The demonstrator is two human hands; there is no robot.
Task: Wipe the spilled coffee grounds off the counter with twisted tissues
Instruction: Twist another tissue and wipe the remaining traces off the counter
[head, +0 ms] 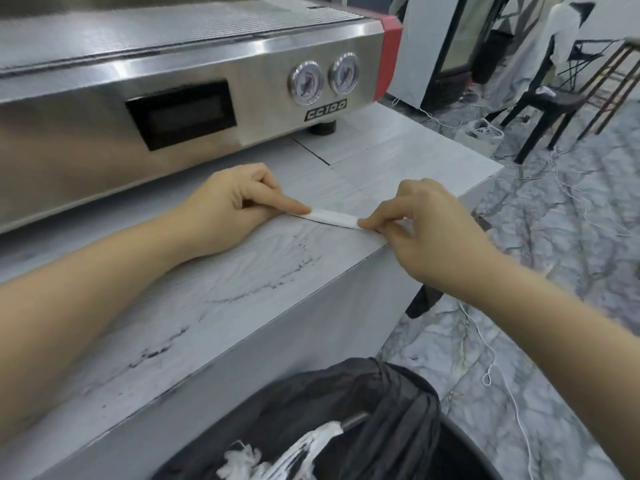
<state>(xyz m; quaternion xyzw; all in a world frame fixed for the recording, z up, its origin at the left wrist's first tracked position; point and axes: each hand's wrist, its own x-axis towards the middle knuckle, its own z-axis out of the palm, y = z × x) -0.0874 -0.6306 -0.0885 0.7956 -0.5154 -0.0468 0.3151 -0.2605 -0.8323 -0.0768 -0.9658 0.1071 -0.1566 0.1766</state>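
A narrow white tissue strip (334, 216) lies flat on the grey marbled counter (391, 157). My left hand (235, 206) pinches its left end between thumb and forefinger, wrist resting on the counter. My right hand (426, 226) pinches the right end near the counter's front edge. Thin dark lines of coffee grounds (277, 277) curve across the counter below the strip, with more dark specks (152, 353) farther left near my forearm.
A steel espresso machine (173, 109) with two gauges stands at the back of the counter. Below the counter's edge is a bin with a black bag (391, 400) holding used white tissues (277, 455). To the right are marble floor, white cables and a black chair (550, 102).
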